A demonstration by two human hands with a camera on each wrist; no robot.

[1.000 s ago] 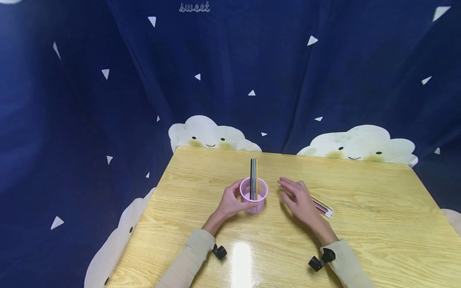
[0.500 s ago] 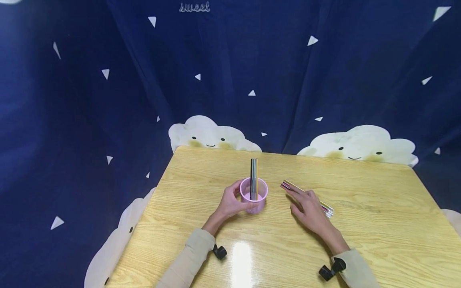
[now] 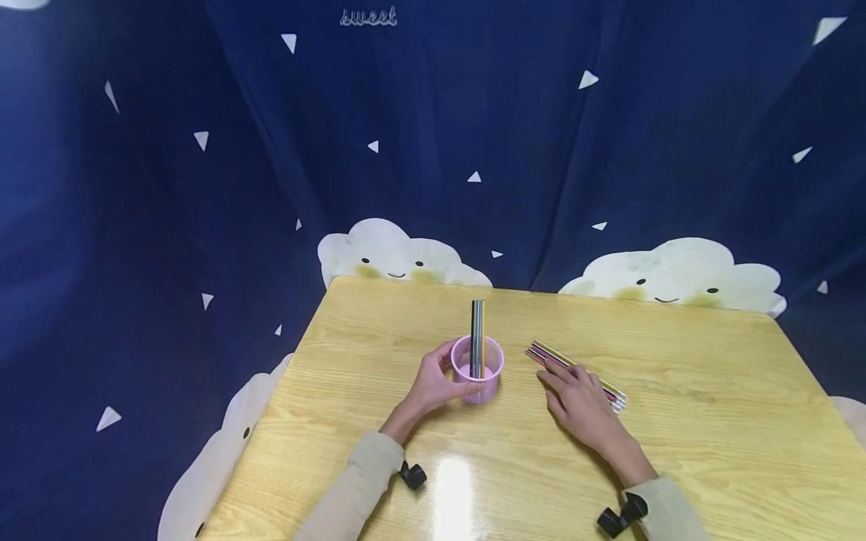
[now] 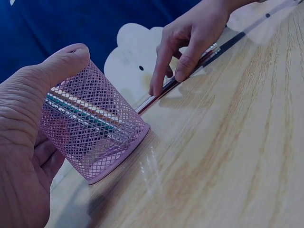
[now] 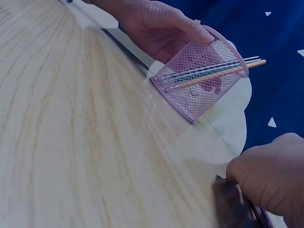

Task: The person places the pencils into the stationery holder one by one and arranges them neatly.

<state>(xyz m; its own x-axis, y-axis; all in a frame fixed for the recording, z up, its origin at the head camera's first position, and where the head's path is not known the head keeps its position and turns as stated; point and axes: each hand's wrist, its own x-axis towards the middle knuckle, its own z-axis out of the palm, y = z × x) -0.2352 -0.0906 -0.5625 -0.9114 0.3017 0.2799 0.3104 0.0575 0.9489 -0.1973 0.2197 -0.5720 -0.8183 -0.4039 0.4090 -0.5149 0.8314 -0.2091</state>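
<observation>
A pink mesh pen cup [image 3: 479,389] stands on the table, and my left hand [image 3: 434,379] grips its side, thumb across the front in the head view. Several pencils [image 3: 477,330], dark, grey-green and yellow, lean inside the cup; the mesh shows them slanting in the left wrist view. To the right, more pencils [image 3: 553,351] lie in a loose bundle with pale ends toward the lower right. My right hand [image 3: 583,402] rests over the middle of this bundle, fingertips touching it and thumb apart. In the right wrist view my right hand [image 5: 270,175] partly hides those pencils.
The wooden table [image 3: 379,323] reaches back to a dark blue curtain [image 3: 419,113] printed with clouds and triangles. A bright light reflection [image 3: 453,496] lies on the near part of the tabletop. Small black cameras are strapped at both wrists.
My right hand has moved right and toward me along the lying pencils, uncovering their upper-left ends. My left hand keeps its grip on the cup, which stays in place.
</observation>
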